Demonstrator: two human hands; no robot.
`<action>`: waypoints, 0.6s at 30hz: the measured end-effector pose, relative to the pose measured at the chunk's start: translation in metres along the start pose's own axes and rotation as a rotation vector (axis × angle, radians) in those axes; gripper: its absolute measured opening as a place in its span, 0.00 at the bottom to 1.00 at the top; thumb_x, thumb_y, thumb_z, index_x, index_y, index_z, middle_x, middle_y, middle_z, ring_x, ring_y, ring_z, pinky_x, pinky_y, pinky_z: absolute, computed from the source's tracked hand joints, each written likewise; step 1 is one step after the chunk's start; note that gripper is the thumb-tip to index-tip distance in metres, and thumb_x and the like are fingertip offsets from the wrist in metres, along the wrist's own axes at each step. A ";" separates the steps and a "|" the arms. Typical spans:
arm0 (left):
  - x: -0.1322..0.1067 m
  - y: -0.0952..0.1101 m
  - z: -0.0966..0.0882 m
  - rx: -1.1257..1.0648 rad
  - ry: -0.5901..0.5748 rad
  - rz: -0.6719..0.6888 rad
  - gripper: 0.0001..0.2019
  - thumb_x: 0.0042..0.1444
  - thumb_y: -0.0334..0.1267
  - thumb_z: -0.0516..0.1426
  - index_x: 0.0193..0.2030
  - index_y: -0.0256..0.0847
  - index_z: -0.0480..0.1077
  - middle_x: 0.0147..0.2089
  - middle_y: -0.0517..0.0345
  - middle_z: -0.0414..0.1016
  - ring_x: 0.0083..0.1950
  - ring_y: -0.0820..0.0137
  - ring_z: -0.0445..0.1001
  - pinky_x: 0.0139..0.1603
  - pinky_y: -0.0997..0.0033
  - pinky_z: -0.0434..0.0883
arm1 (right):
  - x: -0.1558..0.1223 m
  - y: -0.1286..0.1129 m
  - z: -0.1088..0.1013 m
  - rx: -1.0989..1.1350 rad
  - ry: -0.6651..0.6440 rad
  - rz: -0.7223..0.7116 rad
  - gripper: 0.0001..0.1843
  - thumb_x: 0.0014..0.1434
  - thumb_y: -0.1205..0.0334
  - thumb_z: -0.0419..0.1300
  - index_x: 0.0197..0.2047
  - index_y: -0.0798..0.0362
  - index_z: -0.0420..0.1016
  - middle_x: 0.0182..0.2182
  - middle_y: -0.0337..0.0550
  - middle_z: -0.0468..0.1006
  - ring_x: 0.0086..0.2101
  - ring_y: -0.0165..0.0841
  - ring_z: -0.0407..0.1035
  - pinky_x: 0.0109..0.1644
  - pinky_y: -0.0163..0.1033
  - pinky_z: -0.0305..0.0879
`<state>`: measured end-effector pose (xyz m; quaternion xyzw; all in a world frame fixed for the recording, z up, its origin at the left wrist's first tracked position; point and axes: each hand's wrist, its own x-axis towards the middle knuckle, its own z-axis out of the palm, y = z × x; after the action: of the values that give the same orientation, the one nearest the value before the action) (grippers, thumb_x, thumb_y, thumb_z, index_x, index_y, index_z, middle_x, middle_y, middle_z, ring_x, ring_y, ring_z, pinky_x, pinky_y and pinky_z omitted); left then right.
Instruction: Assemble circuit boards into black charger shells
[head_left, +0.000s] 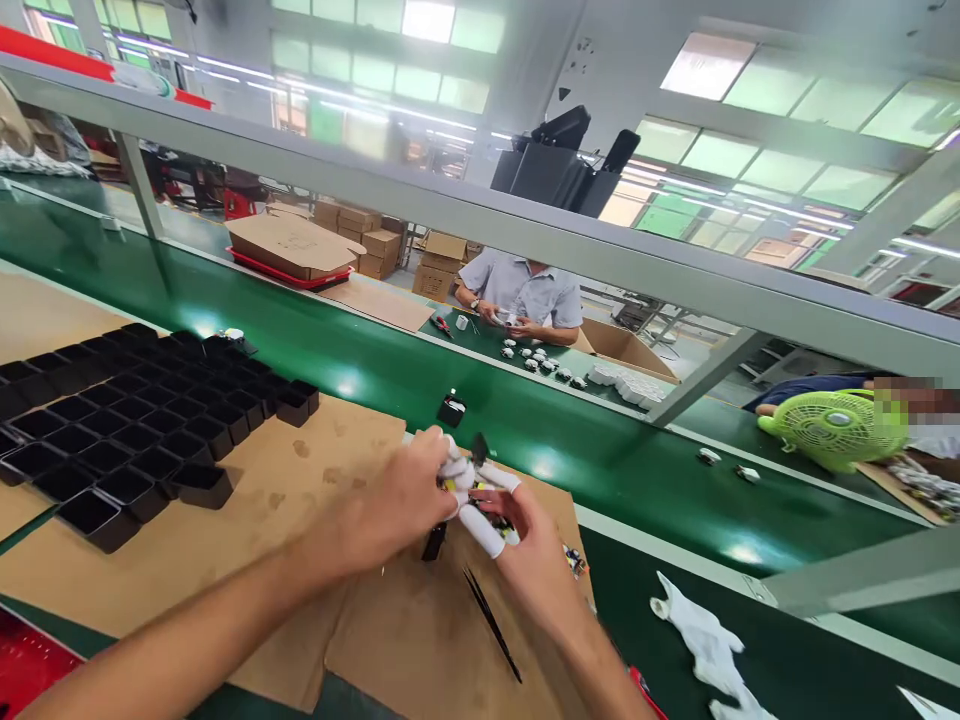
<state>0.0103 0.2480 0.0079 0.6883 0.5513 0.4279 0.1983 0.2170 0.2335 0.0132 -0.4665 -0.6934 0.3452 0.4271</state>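
My left hand (405,490) and my right hand (532,545) meet above a cardboard sheet (405,630), with white finger covers on several fingertips. Their fingers close around a small assembly, of which white, yellow and dark bits show. A dark flat piece (479,450) sticks up between the fingertips. The fingers hide most of the assembly, and its exact kind cannot be told. Below my hands lie black tweezers (491,622) and, by the left fingers, a small black part (433,543). Small wired parts (575,560) are partly visible beside my right wrist.
Rows of open black boxes (135,410) stand at left. A green conveyor belt (360,375) runs beyond, carrying a black box (452,408). Across it, a person (521,295) handles white parts. A green fan (840,425) and a white glove (701,640) are at right.
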 end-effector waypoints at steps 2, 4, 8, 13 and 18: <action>-0.036 0.014 0.004 0.004 -0.017 0.063 0.12 0.53 0.23 0.64 0.37 0.45 0.70 0.42 0.55 0.78 0.39 0.62 0.76 0.40 0.63 0.72 | -0.027 -0.001 0.016 0.093 0.025 0.027 0.31 0.58 0.39 0.80 0.57 0.48 0.85 0.46 0.51 0.92 0.44 0.48 0.88 0.56 0.55 0.87; -0.062 0.019 0.007 0.016 -0.011 0.083 0.12 0.54 0.23 0.61 0.38 0.45 0.69 0.44 0.51 0.77 0.40 0.60 0.76 0.40 0.61 0.71 | -0.043 0.002 0.029 0.174 0.037 0.046 0.32 0.56 0.37 0.81 0.55 0.49 0.85 0.44 0.52 0.92 0.42 0.48 0.89 0.55 0.55 0.88; -0.094 0.018 0.015 0.059 0.026 0.059 0.14 0.53 0.21 0.58 0.39 0.45 0.67 0.46 0.48 0.77 0.42 0.57 0.77 0.42 0.58 0.74 | -0.055 0.008 0.048 0.283 0.049 0.063 0.33 0.50 0.38 0.84 0.51 0.49 0.85 0.40 0.50 0.92 0.40 0.47 0.88 0.53 0.54 0.89; -0.132 0.006 0.009 0.127 0.145 0.016 0.24 0.48 0.32 0.73 0.51 0.44 0.71 0.49 0.54 0.79 0.47 0.59 0.81 0.47 0.61 0.82 | -0.062 0.014 0.042 0.342 0.086 0.027 0.31 0.43 0.51 0.87 0.49 0.47 0.85 0.44 0.47 0.93 0.43 0.47 0.89 0.52 0.49 0.89; -0.151 -0.058 -0.060 0.361 0.572 -0.258 0.24 0.68 0.45 0.68 0.65 0.44 0.69 0.56 0.48 0.75 0.50 0.56 0.79 0.56 0.49 0.82 | -0.055 0.023 0.026 0.290 0.197 -0.047 0.28 0.37 0.58 0.87 0.43 0.44 0.87 0.38 0.43 0.93 0.39 0.49 0.89 0.42 0.44 0.90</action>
<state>-0.0760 0.1139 -0.0584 0.4893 0.7335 0.4704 -0.0362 0.2122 0.1870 -0.0326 -0.4152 -0.6021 0.3840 0.5636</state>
